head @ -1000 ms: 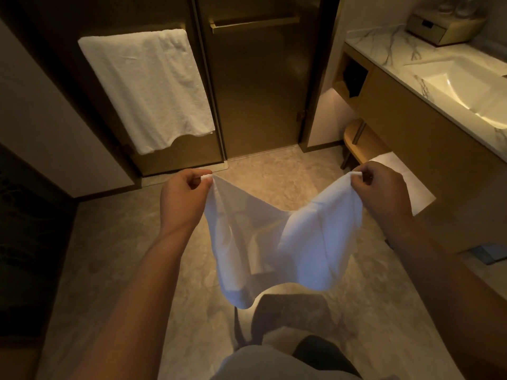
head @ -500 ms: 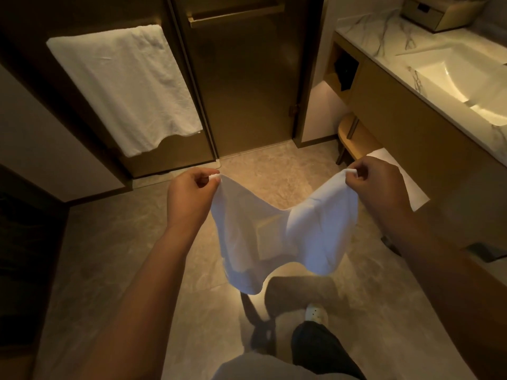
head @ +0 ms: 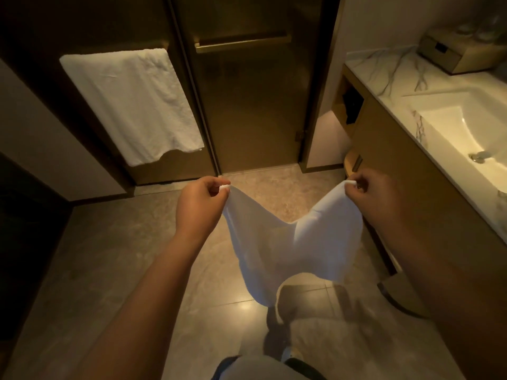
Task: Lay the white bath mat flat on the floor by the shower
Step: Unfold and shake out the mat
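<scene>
The white bath mat hangs in the air between my hands, sagging in the middle above the tiled floor. My left hand pinches its left top corner. My right hand pinches its right top corner. The dark glass shower door with a brass handle bar stands straight ahead, a short way beyond the mat. The mat's lower edge dangles free and hides part of the floor and my leg.
A white towel hangs on the panel left of the shower door. The vanity with marble top and lit sink runs along the right. A wooden stool sits under it. A tissue box sits on the counter.
I have stepped closer to the shower door, and both hands carried the mat forward with it. My hands are slightly farther apart, and my grip on the corners is unchanged.
</scene>
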Motion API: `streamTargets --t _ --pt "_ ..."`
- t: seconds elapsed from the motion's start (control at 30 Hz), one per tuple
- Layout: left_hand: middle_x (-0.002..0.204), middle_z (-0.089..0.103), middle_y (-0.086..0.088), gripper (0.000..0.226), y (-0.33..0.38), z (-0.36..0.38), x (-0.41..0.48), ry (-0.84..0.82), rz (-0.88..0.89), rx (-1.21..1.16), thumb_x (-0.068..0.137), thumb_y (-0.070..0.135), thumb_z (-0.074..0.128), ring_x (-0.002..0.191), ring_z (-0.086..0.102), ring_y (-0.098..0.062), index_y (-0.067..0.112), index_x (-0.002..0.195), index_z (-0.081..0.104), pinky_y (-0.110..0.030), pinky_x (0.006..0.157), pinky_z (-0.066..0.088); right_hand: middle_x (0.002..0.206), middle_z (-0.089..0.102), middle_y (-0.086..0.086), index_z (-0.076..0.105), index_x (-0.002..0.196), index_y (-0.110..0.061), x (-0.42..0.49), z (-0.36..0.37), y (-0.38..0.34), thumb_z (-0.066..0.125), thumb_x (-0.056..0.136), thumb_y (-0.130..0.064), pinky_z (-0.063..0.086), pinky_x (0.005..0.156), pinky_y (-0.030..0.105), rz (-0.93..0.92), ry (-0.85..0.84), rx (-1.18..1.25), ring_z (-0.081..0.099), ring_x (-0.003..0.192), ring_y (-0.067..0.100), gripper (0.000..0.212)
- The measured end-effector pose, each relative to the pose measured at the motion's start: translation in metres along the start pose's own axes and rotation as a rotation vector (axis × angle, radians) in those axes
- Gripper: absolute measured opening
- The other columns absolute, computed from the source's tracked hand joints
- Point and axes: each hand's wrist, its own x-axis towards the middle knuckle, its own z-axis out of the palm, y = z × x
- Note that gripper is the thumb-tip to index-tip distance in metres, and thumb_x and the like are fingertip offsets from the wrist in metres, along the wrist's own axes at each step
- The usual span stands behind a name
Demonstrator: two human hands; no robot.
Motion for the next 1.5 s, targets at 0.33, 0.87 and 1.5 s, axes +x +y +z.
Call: streamTargets --t 0.33,0.87,1.5 --pt "0.09 0.072 0.009 0.016 -0.009 0.007 0.049 0.072 -0.086 0.024 0.088 0.024 0.061 0.085 0.065 -0.004 0.025 0.099 0.073 -0.03 0.077 0.055 0.102 0.068 0.007 0.065 0.108 -0.018 0.069 0.044 -0.012 0.057 0.091 -0.032 0.054 0.079 0.038 -0.061 -0.121 0.006 0.061 0.088 0.021 0.023" --pt "0.084 0.068 0.012 0.013 -0.072 0.018 0.257 0.025 -0.16 0.0 0.088 0.023 0.061 0.078 0.062 -0.002 0.027 0.097 0.071 -0.018 0.064 0.048 0.087 0.064 0.001 0.065 0.099 -0.017 0.235 0.168 -0.085 0.058 0.091 -0.025 0.047 0.065 0.026 -0.068 -0.227 -0.051 0.057 0.075 0.014 0.013" --pt "0.081 0.063 0.013 0.011 -0.045 0.15 0.409 0.126 -0.289 0.05 0.092 0.02 0.059 0.076 0.059 0.002 0.026 0.095 0.067 -0.015 0.065 0.044 0.094 0.064 0.003 0.059 0.101 -0.022 0.442 0.22 -0.01 0.054 0.094 -0.026 0.051 0.07 0.031 -0.077 -0.379 -0.001 0.059 0.082 0.02 0.01"
